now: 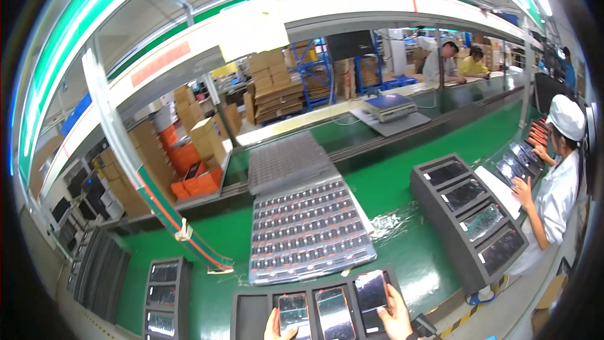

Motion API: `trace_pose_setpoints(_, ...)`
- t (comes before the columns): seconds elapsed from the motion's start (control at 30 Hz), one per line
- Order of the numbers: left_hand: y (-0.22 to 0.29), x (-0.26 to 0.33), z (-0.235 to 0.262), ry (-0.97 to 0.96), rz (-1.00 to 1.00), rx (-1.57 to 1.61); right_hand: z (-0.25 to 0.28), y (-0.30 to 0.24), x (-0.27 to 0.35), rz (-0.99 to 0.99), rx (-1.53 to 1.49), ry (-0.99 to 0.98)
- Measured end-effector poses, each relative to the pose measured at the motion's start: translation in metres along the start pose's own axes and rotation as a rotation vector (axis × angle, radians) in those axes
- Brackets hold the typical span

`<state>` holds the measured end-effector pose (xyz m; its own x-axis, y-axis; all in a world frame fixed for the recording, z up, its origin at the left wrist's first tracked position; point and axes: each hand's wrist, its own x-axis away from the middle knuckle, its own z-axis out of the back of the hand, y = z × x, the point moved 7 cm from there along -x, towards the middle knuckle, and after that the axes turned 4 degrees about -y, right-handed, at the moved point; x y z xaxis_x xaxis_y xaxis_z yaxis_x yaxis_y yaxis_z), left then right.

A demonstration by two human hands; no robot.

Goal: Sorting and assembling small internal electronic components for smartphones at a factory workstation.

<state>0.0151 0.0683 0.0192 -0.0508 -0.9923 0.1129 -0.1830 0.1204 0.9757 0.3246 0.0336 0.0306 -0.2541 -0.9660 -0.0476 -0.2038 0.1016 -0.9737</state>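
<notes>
A dark foam tray (253, 312) with several slots lies in front of me at the lower edge, its leftmost slot bare. My left hand (277, 327) grips a phone (294, 312) by its left edge, thumb on the screen; the phone is at the second slot. Beside it a second phone (332, 312) rests in the tray, untouched. My right hand (396, 316) has its fingers round the right edge of a third phone (370, 291), its thumb on the glass. That phone is tilted and sits higher than the others. The undersides of both held phones are hidden.
Past the foam tray lies a clear plastic tray (308, 239) of small black parts, with another clear tray (286, 160) behind it. Foam trays of phones stand left (165, 294) and right (467, 204). A post (157, 204) rises at left. A co-worker (560, 182) handles phones at right.
</notes>
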Motion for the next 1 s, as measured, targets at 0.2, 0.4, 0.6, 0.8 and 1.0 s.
trace_pose_setpoints(0.2,0.001,0.004,-0.001,0.022,0.035,-0.047,-0.03,-0.048,0.004,0.151,0.138,-0.071)
trace_pose_setpoints(0.4,0.013,0.009,-0.012,0.05,0.099,-0.1,-0.066,0.023,-0.011,-0.011,0.009,-0.154)
trace_pose_setpoints(0.6,0.015,0.008,-0.012,0.067,0.129,-0.164,-0.085,0.058,-0.007,-0.117,0.011,-0.095)
trace_pose_setpoints(0.8,0.022,0.014,-0.019,0.102,0.102,-0.144,-0.093,0.05,0.005,0.019,0.336,-0.087)
trace_pose_setpoints(1.0,0.006,0.007,-0.004,0.012,-0.084,-0.028,-0.105,0.042,0.003,0.302,0.615,-0.161)
